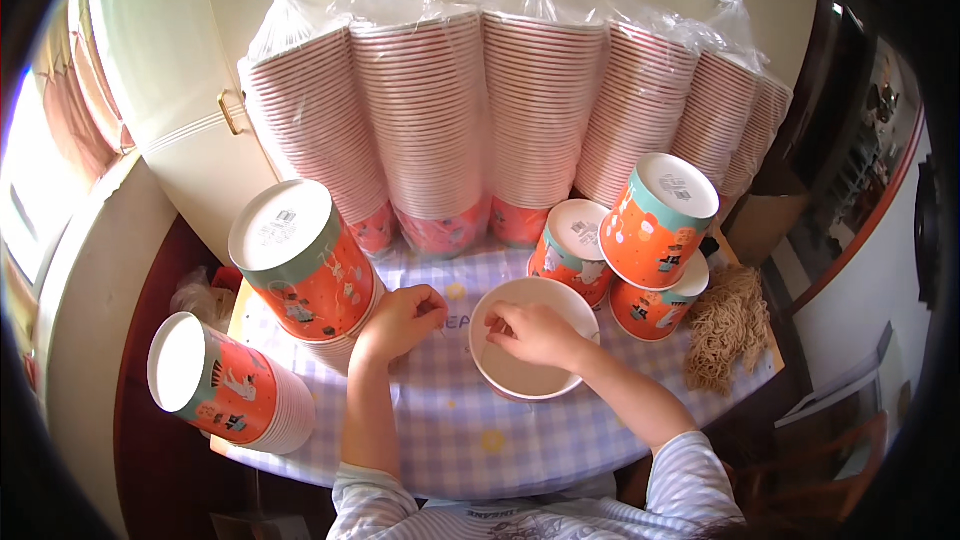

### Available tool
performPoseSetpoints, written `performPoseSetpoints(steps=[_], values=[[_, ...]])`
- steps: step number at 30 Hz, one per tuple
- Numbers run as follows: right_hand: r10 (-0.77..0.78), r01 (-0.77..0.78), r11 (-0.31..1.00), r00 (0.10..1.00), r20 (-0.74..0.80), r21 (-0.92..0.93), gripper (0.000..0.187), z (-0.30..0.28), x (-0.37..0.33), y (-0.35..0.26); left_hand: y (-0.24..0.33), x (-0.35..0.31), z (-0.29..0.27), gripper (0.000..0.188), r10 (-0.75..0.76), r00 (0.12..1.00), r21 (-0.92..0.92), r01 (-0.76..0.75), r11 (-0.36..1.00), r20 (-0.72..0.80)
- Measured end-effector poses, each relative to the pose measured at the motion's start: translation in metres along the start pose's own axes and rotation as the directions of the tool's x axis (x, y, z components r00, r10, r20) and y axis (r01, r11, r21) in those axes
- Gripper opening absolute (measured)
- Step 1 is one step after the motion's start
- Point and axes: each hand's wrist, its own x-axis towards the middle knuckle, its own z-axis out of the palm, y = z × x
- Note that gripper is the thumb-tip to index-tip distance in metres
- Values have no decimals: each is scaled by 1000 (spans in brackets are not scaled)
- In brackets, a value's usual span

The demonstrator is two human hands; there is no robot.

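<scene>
An upright paper bucket [520,376] with a white inside stands on the table in front of me. My right hand [532,330] reaches over its rim, fingertips pinched together above the opening; whatever they hold is too small to name. My left hand [405,320] is beside the bucket with its fingers curled closed, and I cannot make out what is in them. Close to that hand's left stands an upside-down stack of orange and green paper buckets [318,285]. At right, more upside-down buckets are grouped: one [575,240] on the table and one [660,225] resting on another [655,310].
Tall bagged stacks of paper buckets [420,120] line the far side. Another upside-down stack [235,385] leans at the table's left edge. A bundle of beige strings [728,330] lies at the right edge. A checked cloth [440,440] covers the table.
</scene>
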Motion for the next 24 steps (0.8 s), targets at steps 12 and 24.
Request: performPoseSetpoints(steps=[12,24], values=[[43,-57,996,981,188,72,24,-11,-10,10,-21,14,13,14,51,969,-123,-21,992,243],[283,-181,660,959,-18,729,54,-10,-66,24,34,-19,75,12,396,910,-42,-404,914,-123]])
